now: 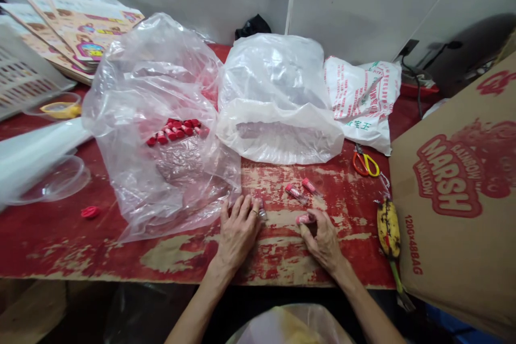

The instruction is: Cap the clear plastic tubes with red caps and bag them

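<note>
Right hand [322, 242] curled, fingers clenched on a pink-capped plastic tube [305, 219], just right of the clear crinkly bag [161, 183]. Left hand [237, 234] released, fingers spread flat on the worn red-painted board [173, 258], touching the bag's edge. Red-capped tubes [173, 130] sit inside the bag.

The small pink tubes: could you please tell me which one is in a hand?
The tube pinched in the right hand; the tubes beyond it lie loose on the table.
</note>
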